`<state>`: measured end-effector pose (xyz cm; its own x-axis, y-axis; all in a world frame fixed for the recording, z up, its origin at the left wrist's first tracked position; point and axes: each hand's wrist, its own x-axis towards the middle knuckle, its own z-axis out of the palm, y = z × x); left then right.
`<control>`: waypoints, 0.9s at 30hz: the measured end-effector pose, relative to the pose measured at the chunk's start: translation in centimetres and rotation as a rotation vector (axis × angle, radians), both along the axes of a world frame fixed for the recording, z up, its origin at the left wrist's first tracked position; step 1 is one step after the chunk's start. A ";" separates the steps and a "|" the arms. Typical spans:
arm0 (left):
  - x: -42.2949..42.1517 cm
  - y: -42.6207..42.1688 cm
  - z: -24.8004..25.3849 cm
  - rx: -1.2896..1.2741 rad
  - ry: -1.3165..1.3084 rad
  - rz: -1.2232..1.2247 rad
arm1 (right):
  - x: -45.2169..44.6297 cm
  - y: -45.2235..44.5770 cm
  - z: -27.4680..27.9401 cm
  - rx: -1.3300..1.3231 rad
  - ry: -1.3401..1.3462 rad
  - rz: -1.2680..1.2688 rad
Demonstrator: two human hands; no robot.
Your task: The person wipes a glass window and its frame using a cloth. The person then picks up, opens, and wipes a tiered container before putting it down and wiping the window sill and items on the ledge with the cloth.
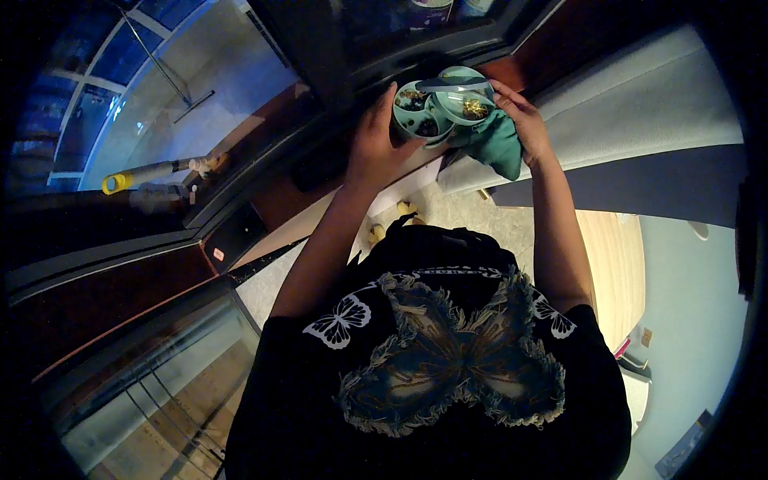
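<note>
A light green round compartment box [433, 105] is held up between my hands, its sections lying open to view. Dark small pieces fill the left sections, and a gold-coloured heap [474, 110] sits in the right one; they look like small jewellery, but the kind is unclear. My left hand [376, 150] grips the left rim, thumb at the near side. On the other side my right hand [522, 120] is closed on a dark green cloth [498, 146], its fingertips against the right rim. The cloth hangs below the box; its folds hide part of the grip.
A dark wooden ledge [316, 186] runs under a black-framed window on the left. On it lies a yellow-ended tube [118, 183]. A grey padded surface [632, 92] stretches to the right. Below are a glass-topped cabinet [160, 384] and a pale wood surface [612, 268].
</note>
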<state>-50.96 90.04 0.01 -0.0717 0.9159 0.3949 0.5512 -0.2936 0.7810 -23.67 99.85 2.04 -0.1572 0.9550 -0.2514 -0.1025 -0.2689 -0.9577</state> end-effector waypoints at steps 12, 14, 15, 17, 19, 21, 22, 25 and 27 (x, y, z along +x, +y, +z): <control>1.4 0.3 -0.2 -0.029 0.000 0.060 | 0.4 -0.8 0.0 0.092 -0.236 0.151; 1.7 0.2 -0.3 -0.040 -0.101 0.059 | 0.3 -1.1 0.0 0.082 -0.280 0.182; 1.8 0.2 -0.2 -0.040 -0.102 0.060 | 0.2 -1.4 -0.1 0.116 -0.286 0.186; 2.0 0.1 -0.3 -0.028 -0.080 0.090 | -0.4 -2.1 -0.1 0.152 -0.291 0.191; 2.3 0.1 -0.3 -0.017 -0.063 0.114 | -0.8 -2.7 0.2 0.194 -0.327 0.221; 2.6 0.1 -0.4 -0.006 -0.045 0.138 | -1.0 -2.9 0.0 0.178 -0.323 0.201; 2.7 0.1 -0.5 0.012 -0.044 0.148 | -1.1 -3.0 -0.3 0.162 -0.318 0.179; 3.0 0.1 -0.9 0.040 -0.040 0.164 | -1.1 -3.0 -0.7 0.179 -0.405 0.224; 3.2 0.1 -1.1 0.048 -0.040 0.167 | -1.7 -3.5 -0.6 0.181 -0.446 0.219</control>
